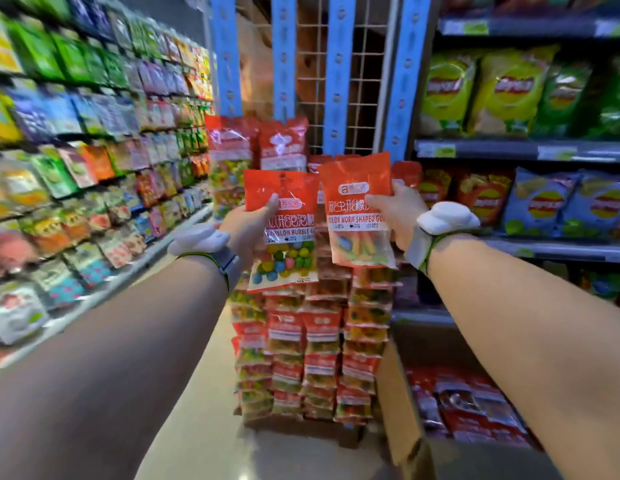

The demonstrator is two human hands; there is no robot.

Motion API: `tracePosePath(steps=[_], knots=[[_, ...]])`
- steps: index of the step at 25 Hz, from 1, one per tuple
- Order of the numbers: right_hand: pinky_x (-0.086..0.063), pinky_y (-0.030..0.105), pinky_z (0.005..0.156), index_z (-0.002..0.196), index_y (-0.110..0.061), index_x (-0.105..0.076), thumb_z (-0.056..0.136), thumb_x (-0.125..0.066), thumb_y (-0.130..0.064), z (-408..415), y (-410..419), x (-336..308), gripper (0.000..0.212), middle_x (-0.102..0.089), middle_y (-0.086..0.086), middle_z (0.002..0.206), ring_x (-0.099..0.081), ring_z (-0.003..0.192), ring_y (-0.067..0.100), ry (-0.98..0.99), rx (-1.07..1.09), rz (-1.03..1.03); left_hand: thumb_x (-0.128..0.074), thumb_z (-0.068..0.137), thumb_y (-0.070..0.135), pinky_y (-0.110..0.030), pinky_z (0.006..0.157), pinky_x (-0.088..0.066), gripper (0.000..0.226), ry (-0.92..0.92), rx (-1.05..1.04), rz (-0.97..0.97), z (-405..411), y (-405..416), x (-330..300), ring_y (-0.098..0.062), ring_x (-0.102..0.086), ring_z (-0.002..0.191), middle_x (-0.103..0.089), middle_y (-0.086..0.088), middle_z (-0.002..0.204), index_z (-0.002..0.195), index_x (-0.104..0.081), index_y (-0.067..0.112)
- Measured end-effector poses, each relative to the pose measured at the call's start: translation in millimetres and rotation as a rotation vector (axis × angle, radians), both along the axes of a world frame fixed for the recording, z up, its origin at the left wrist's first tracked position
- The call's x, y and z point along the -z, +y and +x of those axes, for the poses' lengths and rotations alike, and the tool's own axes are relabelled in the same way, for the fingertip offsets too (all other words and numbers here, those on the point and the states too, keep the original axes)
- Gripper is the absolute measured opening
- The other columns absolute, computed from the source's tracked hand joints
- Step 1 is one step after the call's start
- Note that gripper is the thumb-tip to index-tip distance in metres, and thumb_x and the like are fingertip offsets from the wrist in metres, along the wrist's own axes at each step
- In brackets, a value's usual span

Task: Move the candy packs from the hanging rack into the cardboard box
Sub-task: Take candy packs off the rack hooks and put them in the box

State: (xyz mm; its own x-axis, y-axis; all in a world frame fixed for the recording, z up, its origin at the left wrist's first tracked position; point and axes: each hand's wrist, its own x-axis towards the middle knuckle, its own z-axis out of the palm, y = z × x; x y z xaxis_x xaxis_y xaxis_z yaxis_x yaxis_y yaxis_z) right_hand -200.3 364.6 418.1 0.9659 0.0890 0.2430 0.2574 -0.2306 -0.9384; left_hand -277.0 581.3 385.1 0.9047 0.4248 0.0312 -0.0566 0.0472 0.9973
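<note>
Head view takes in the hanging rack (336, 98) first: a tall wire grid crossed by blue punched strips, bare along its top edge and thick with candy packs (312, 344) from its middle down to its foot, the red-topped bags overlapping in glossy, crinkled columns. Next in bulk is the cardboard box (402, 417), plain brown and matte, standing open at the rack's lower right corner, with red packs (474, 407) already lying in it. That is the relation the coming move seems to turn on: the box lies below and to the right of both hands, so the right hand (402, 213) is the nearer one and the left hand (249, 226) has farther to cross, by my reckoning. Each hand holds one pack clear in front of the rack's middle. The left pinches the bubble-gum pack (284, 237), thumb over the red header, fingers hidden behind; the right grips the worm-gummy pack (358, 216) by its right edge, fingers curled round it. Both bags hang upright, long axis vertical, flat and limp, red opaque film above, clear film below showing round coloured balls in one and striped worms in the other. White padded bands sit on both wrists. Shelves of snack bags (76, 150) and crisp bags (509, 88) flank the aisle.
</note>
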Motion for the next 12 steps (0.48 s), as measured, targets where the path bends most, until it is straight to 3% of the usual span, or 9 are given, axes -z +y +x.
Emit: tracePosePath(steps=[3, 6, 8, 12], knots=[[-0.056, 0.038, 0.084, 0.117, -0.011, -0.063, 0.087, -0.062, -0.012, -8, 69, -28, 0.029, -0.069, 0.009, 0.111, -0.068, 0.096, 0.023, -0.067, -0.018, 0.008, -0.066, 0.085, 0.049, -0.032, 0.061, -0.057, 0.032, -0.034, -0.008, 0.009, -3, 57, -17, -0.025, -0.070, 0.079, -0.073, -0.010, 0.099, 0.090, -0.061, 0.018], [-0.055, 0.029, 0.069, 0.121, -0.006, -0.058, 0.093, -0.053, -0.005, -14, 113, -45, 0.028, -0.066, 0.016, 0.114, -0.066, 0.098, 0.028, -0.073, -0.033, 0.131, -0.070, 0.081, 0.050, -0.046, 0.085, -0.058, 0.041, -0.052, -0.028, 0.018, 1, 97, -28, -0.029, -0.072, 0.091, -0.073, -0.011, 0.104, 0.100, -0.064, 0.014], [-0.056, 0.033, 0.073, 0.120, -0.006, -0.058, 0.093, -0.052, -0.003, -12, 132, -52, 0.028, -0.067, 0.017, 0.112, -0.067, 0.095, 0.030, -0.108, -0.011, 0.165, -0.071, 0.082, 0.048, -0.046, 0.090, -0.056, 0.046, -0.070, -0.047, 0.013, 6, 116, -37, -0.029, -0.071, 0.095, -0.073, -0.010, 0.106, 0.109, -0.062, 0.012], [-0.056, 0.041, 0.084, 0.123, -0.012, -0.053, 0.089, -0.056, -0.002, 21, 160, -69, 0.035, -0.065, 0.008, 0.107, -0.066, 0.094, 0.025, -0.188, -0.002, 0.149, -0.071, 0.082, 0.045, -0.044, 0.093, -0.054, 0.041, -0.135, -0.034, 0.006, 31, 148, -55, -0.028, -0.071, 0.098, -0.073, -0.011, 0.108, 0.105, -0.061, 0.012]])
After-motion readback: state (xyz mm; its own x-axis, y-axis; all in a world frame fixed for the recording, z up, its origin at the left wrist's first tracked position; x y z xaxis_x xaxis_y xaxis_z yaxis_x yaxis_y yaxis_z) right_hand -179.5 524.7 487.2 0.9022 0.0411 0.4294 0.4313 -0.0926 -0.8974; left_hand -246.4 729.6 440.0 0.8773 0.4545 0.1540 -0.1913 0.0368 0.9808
